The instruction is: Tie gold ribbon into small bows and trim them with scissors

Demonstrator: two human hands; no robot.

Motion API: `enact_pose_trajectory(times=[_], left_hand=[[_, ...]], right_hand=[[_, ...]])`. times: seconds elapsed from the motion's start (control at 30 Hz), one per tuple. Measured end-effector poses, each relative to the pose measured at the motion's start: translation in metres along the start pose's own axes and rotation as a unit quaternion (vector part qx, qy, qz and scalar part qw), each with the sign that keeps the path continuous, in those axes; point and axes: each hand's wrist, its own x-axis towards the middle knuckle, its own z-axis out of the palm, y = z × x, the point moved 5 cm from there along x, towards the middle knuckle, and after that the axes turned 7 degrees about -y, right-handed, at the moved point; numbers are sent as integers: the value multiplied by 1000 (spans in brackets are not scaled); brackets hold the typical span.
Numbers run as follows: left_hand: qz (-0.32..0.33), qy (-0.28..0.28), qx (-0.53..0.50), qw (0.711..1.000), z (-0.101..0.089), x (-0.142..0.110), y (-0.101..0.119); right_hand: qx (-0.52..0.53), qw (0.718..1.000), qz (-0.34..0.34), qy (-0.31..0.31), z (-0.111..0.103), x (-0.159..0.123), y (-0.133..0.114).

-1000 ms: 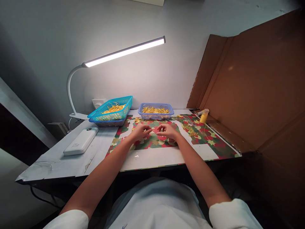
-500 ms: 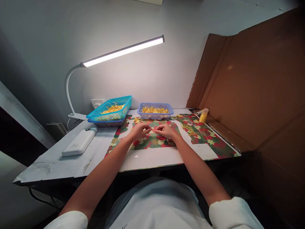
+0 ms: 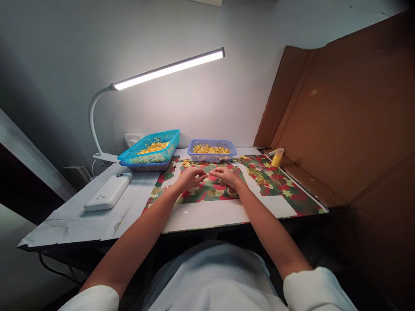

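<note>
Over the patterned sheet [image 3: 201,195] in the middle of the table, my left hand [image 3: 192,178] and my right hand [image 3: 227,176] meet fingertip to fingertip. Both are closed in a pinch; whatever lies between the fingers is too small to make out. Just beyond them lies a row of gold-coloured pieces [image 3: 194,163]. Behind that stands a purple-blue basket [image 3: 211,158] filled with small gold pieces [image 3: 210,149]. A tangle of thin gold strands [image 3: 258,176] rests on the sheet to the right of my right hand.
At the left back, a turquoise basket [image 3: 175,140] of gold pieces sits tilted on a darker blue one [image 3: 145,167]. A white power bank [image 3: 108,192] lies left. A lit lamp [image 3: 171,68] arches overhead. Right are a yellow spool [image 3: 277,158] and a tall cardboard wall [image 3: 340,108].
My right hand's fingers have straightened a little and come closer to the left fingertips. The left hand has hardly moved, and the baskets stay in place.
</note>
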Motion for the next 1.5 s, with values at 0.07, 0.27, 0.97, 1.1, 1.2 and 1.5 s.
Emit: enact_pose_trajectory(times=[0.07, 0.27, 0.97, 1.1, 1.2, 1.5], left_hand=[[0, 0, 0, 1000, 0, -1, 3], [9, 0, 8, 1000, 0, 0, 5], [-12, -25, 55, 998, -4, 3, -26], [-16, -44, 96, 994, 2, 3, -26], [6, -18, 122, 992, 4, 2, -19], [99, 80, 142, 982, 9, -3, 10]], right_hand=[[13, 999, 11, -47, 10, 2, -2], [35, 997, 20, -73, 13, 0, -3], [64, 991, 91, -79, 10, -9, -2], [66, 990, 96, -74, 11, -7, 4], [66, 992, 94, -58, 10, -6, 6], [64, 996, 56, 30, 11, -4, 3]])
